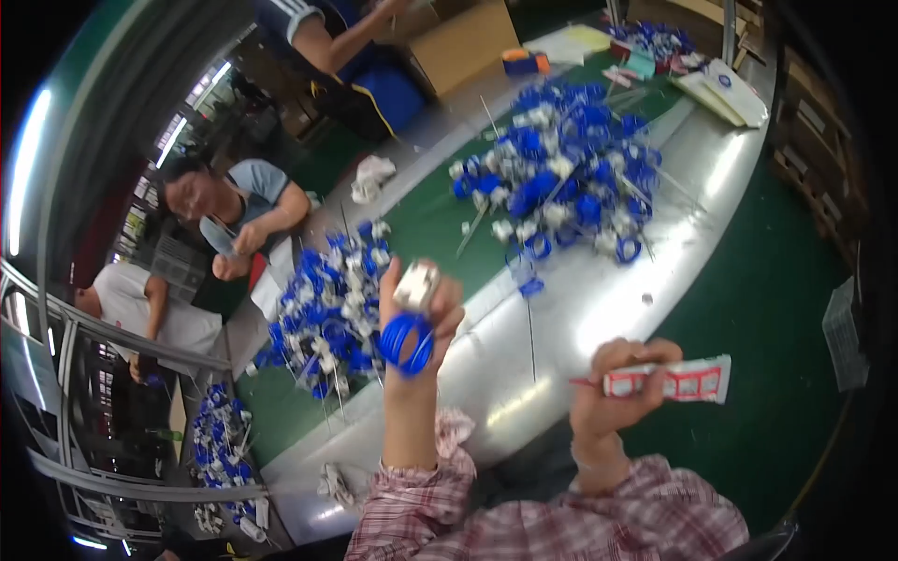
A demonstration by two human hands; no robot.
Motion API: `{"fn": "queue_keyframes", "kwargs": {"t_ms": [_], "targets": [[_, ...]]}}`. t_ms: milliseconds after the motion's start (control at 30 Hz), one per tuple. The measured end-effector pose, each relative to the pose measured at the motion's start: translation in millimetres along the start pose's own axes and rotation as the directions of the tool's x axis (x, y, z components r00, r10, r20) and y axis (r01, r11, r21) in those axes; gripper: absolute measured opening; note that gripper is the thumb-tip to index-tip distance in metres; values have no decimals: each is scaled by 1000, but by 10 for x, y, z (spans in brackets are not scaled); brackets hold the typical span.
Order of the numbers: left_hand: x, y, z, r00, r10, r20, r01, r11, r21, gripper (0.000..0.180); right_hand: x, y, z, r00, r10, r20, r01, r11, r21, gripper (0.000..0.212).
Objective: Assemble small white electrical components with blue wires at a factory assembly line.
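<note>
Block [416,286] with blue coil [392,343]: 1, pinched in our left hand [443,307] by the table [599,299], perhaps raised for clear sight. Tube [692,381]: 1, clasped in our right hand [625,381], we judge, to leave its nozzle [582,381] free.

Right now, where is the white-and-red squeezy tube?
In the head view, the white-and-red tube is right of centre, held in the right hand, with green floor showing behind it.

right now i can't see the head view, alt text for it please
A person's left hand holds a white part and a blue coil; the right hand grips a red-and-white tube. Piles of blue and white parts lie on a table, with other people beyond.
</note>
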State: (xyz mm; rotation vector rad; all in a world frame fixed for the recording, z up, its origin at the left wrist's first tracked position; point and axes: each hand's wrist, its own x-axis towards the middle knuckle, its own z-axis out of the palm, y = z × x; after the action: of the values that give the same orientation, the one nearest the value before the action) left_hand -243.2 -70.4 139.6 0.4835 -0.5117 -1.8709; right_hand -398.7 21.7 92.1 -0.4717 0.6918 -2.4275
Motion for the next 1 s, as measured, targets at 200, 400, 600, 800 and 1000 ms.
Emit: {"fn": "queue_keyframes", "kwargs": {"t_ms": [200,400,600,800,1000], "targets": [[2102,176,458,967,44,250,-42,999,-16,25,400,-48,-326,998,-62,-14,61,996,-65,29],[3310,-38,337,968,243,-55,-249,927,-281,49,669,-138,-535,972,-189,-140,154,961,-228,30],[3283,-329,166,934,282,221,-327,922,206,60,773,-49,-741,980,-136,-147,78,935,-345,36],[2759,126,32,924,366,106,-361,750,554,28,714,53,-558,999,47,9,-43,968,-246,42],[349,1255,-704,774,551,313,-131,-345,930,23,330,333,-262,968,200,151,-142,934,-327,43]]}}
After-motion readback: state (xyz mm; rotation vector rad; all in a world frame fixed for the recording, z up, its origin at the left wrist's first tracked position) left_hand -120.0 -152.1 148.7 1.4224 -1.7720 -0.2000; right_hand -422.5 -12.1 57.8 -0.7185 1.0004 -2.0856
